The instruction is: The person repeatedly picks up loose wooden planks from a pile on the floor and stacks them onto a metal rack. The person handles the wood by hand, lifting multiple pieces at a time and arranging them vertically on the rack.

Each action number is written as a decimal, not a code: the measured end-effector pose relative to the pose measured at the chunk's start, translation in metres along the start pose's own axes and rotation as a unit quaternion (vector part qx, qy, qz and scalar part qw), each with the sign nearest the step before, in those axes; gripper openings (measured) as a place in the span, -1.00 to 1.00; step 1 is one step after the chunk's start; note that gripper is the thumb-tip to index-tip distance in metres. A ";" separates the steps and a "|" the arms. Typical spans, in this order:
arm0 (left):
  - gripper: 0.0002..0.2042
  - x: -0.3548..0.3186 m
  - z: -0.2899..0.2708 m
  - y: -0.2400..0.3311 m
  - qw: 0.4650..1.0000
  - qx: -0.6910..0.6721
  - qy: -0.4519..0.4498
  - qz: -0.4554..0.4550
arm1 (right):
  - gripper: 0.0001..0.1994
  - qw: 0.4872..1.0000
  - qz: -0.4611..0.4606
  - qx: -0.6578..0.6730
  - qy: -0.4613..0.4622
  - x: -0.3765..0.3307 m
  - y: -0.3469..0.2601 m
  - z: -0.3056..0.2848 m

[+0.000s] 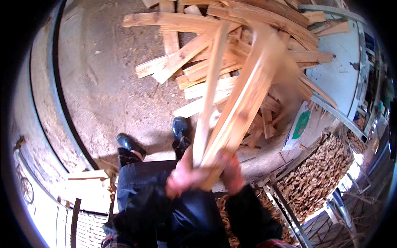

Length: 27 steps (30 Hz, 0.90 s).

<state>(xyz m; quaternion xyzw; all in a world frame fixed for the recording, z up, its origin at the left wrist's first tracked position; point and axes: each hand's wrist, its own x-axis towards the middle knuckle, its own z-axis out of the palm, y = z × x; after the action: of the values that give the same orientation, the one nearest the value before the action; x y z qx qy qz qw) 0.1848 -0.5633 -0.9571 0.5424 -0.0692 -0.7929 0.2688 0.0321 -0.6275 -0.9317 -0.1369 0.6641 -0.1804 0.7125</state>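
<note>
Both of my hands grip the lower end of a bundle of long, rough-sawn wooden boards that slants up and away from my lap. In it, a narrow board (pixel 210 89) stands at the left and a wider board (pixel 247 103) at the right; their far ends are smeared by motion. On the left side, my left hand (pixel 184 175) is closed round the ends. My right hand (pixel 232 171) presses on the right edge of the wide board, its fingers blurred. Beyond the boards lies a loose pile of similar wood pieces (pixel 198 68) on the floor.
My black boots (pixel 180 129) rest on the dirty floor (pixel 99 78). A pale blue panel (pixel 337 68) with a metal frame is at the far right. Below it lie a white and green sack (pixel 300 126) and a heap of small cut wood (pixel 316 177). Metal rails run along the left.
</note>
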 end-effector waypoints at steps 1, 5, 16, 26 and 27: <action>-0.04 -0.046 -0.006 -0.015 0.998 -0.059 0.007 0.008 | -0.55 0.997 0.065 0.042 0.010 -0.035 0.018 0.012; -0.14 -0.164 -0.014 -0.047 0.960 -0.268 0.072 -0.035 | -0.46 0.981 0.183 -0.028 -0.057 -0.104 0.053 0.056; -0.42 -0.128 -0.142 -0.133 0.852 -0.458 0.219 -0.126 | -0.59 0.964 0.222 -0.094 -0.116 0.021 0.176 0.154; -0.08 -0.234 -0.075 -0.091 0.888 -0.376 0.252 0.084 | -0.38 0.928 0.218 -0.208 -0.220 -0.105 0.096 0.222; -0.06 -0.247 -0.080 -0.090 0.872 -0.387 0.284 0.094 | -0.36 0.918 0.199 -0.237 -0.248 -0.113 0.101 0.245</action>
<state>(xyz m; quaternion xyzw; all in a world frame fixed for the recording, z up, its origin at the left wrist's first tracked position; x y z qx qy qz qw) 0.2909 -0.3486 -0.8224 0.5879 0.2718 -0.5391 0.5384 0.2776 -0.4984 -0.8550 -0.2066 0.5031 0.1675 0.8223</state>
